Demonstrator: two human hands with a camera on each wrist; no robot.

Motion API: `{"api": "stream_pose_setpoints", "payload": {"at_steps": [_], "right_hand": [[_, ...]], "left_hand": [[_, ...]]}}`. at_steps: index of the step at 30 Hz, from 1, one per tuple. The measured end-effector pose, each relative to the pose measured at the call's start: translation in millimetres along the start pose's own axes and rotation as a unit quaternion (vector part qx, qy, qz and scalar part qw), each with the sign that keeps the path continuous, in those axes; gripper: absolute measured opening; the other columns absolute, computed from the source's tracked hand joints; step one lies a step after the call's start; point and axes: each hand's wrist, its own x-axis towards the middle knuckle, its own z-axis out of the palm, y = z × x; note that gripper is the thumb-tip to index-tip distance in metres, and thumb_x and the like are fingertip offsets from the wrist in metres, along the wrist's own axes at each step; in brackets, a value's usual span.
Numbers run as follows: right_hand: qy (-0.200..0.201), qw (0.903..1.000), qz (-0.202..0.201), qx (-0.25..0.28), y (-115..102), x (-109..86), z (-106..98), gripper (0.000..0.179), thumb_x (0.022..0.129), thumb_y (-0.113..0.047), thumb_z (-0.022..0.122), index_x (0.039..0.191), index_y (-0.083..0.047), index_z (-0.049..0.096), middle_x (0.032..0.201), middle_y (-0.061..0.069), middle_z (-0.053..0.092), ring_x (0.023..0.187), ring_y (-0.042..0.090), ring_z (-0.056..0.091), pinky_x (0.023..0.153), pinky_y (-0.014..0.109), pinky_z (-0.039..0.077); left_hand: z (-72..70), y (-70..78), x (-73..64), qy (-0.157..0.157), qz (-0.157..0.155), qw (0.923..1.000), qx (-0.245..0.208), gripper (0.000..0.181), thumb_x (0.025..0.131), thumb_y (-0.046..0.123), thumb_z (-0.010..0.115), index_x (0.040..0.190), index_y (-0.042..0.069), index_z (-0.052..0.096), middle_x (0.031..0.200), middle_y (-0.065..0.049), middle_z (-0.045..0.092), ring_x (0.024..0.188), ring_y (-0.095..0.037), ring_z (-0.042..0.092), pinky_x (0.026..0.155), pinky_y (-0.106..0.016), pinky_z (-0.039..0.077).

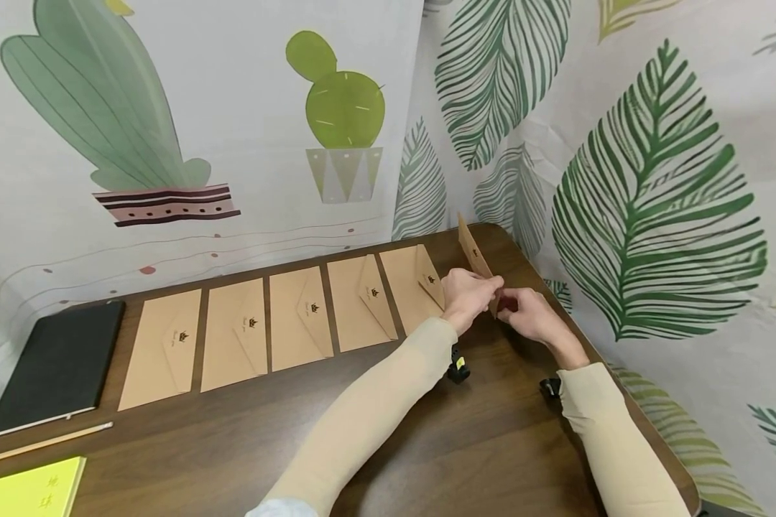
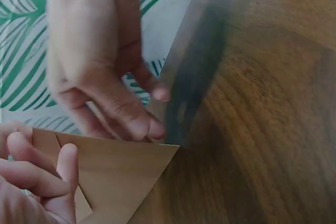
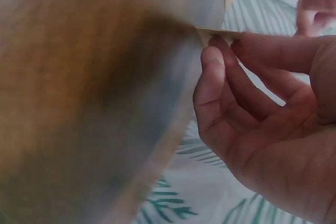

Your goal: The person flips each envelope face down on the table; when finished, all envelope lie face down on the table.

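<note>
A kraft-brown envelope [image 1: 473, 248] stands tilted up on edge over the table's far right corner, with a small dark crown print on it. My left hand [image 1: 468, 293] grips it by its long side; in the left wrist view the fingers of that left hand [image 2: 39, 182] lie across its flap side. At the near end, my right hand [image 1: 532, 314] pinches the edge between thumb and fingertips, seen closely as the right hand [image 3: 262, 124] in the right wrist view. Just left of the hands lies another envelope [image 1: 404, 283], flap side up.
Several matching envelopes [image 1: 300, 323] lie in a row along the table's back edge. Left of them are a black notebook [image 1: 58, 359], a pencil [image 1: 45, 444] and a yellow book [image 1: 26, 492]. Patterned cloth [image 1: 246, 143] hangs behind the wooden table [image 1: 491, 445] and along its right side.
</note>
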Motion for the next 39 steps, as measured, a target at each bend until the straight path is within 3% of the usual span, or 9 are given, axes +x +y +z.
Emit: {"api": "stream_pose_setpoints", "payload": {"at_steps": [3, 6, 12, 17, 23, 28, 32, 36, 39], "right_hand": [[-0.035, 0.9987, 0.013, 0.036, 9.4, 0.3, 0.1, 0.035, 0.109, -0.003, 0.056, 0.138, 0.012, 0.066, 0.132, 0.033, 0.072, 0.104, 0.035, 0.072, 0.077, 0.031, 0.057], [-0.040, 0.9957, 0.036, 0.075, 15.5, 0.8, 0.0, 0.041, 0.115, -0.010, 0.050, 0.147, 0.013, 0.058, 0.141, 0.037, 0.065, 0.110, 0.039, 0.071, 0.077, 0.031, 0.061], [-0.011, 0.9922, 0.069, 0.103, 18.6, 0.8, -0.9, 0.053, 0.116, -0.025, 0.051, 0.149, 0.016, 0.054, 0.129, 0.037, 0.067, 0.111, 0.041, 0.069, 0.075, 0.030, 0.062], [0.010, 0.9897, 0.095, 0.106, 23.3, 3.4, -1.0, 0.055, 0.113, -0.027, 0.059, 0.145, 0.018, 0.056, 0.121, 0.035, 0.070, 0.097, 0.031, 0.070, 0.069, 0.025, 0.059], [0.025, 0.9895, 0.121, 0.075, 28.5, 9.2, -1.8, 0.058, 0.108, -0.028, 0.067, 0.142, 0.017, 0.058, 0.125, 0.033, 0.071, 0.091, 0.027, 0.072, 0.071, 0.026, 0.057], [0.020, 0.9905, 0.134, 0.025, 29.3, 14.5, -4.4, 0.060, 0.106, -0.034, 0.068, 0.142, 0.013, 0.060, 0.128, 0.032, 0.068, 0.106, 0.038, 0.069, 0.086, 0.041, 0.057], [0.014, 0.9902, 0.139, 0.003, 29.1, 18.1, -6.4, 0.059, 0.106, -0.035, 0.068, 0.141, 0.011, 0.061, 0.130, 0.033, 0.067, 0.112, 0.044, 0.066, 0.092, 0.051, 0.056], [0.024, 0.9894, 0.142, -0.017, 59.0, 36.2, 0.9, 0.058, 0.100, -0.040, 0.073, 0.135, 0.005, 0.066, 0.123, 0.026, 0.072, 0.108, 0.039, 0.068, 0.087, 0.048, 0.056], [0.027, 0.9891, 0.143, -0.024, 70.5, 44.0, 4.0, 0.059, 0.096, -0.042, 0.076, 0.133, 0.003, 0.067, 0.117, 0.022, 0.075, 0.105, 0.038, 0.068, 0.085, 0.047, 0.055]], "left_hand": [[-1.4, 0.6, -1.2, 0.003, -0.009, 0.9999, -0.010, 0.026, 0.095, 0.018, 0.081, 0.070, 0.009, 0.082, 0.078, -0.013, 0.083, 0.047, -0.007, 0.058, 0.050, -0.019, 0.047], [-3.5, -0.7, -1.9, 0.000, -0.010, 0.9997, -0.022, 0.024, 0.096, 0.014, 0.079, 0.074, 0.006, 0.083, 0.081, -0.015, 0.083, 0.048, -0.009, 0.058, 0.048, -0.019, 0.046], [-2.8, -16.7, 7.0, -0.010, -0.010, 0.9985, -0.053, 0.017, 0.094, 0.009, 0.076, 0.080, 0.002, 0.081, 0.071, -0.009, 0.079, 0.049, -0.012, 0.060, 0.048, -0.024, 0.049], [6.2, -40.0, 28.5, -0.013, -0.017, 0.9988, -0.044, 0.009, 0.085, -0.001, 0.074, 0.079, 0.005, 0.079, 0.062, -0.003, 0.074, 0.047, -0.015, 0.065, 0.049, -0.029, 0.057], [15.5, -67.9, 50.6, -0.027, -0.008, 0.9996, 0.004, 0.028, 0.081, -0.005, 0.072, 0.061, 0.012, 0.063, 0.052, 0.001, 0.068, 0.040, -0.013, 0.063, 0.043, -0.027, 0.054], [6.6, -58.1, 44.8, -0.045, -0.015, 0.9962, 0.073, 0.035, 0.079, -0.007, 0.069, 0.053, 0.012, 0.057, 0.046, -0.003, 0.063, 0.038, -0.015, 0.061, 0.039, -0.028, 0.048], [5.9, -54.5, 41.9, -0.047, -0.012, 0.9874, 0.151, 0.025, 0.079, -0.004, 0.073, 0.058, 0.010, 0.070, 0.047, 0.000, 0.066, 0.042, -0.015, 0.063, 0.043, -0.026, 0.049], [11.5, -60.4, 52.2, -0.062, -0.026, 0.9784, 0.196, 0.024, 0.079, -0.001, 0.079, 0.058, 0.010, 0.073, 0.047, 0.001, 0.067, 0.043, -0.014, 0.063, 0.042, -0.024, 0.048], [15.2, -59.0, 53.0, -0.060, -0.039, 0.9746, 0.212, 0.004, 0.080, 0.000, 0.081, 0.080, 0.002, 0.077, 0.057, -0.005, 0.073, 0.048, -0.017, 0.066, 0.041, -0.025, 0.047]]}}
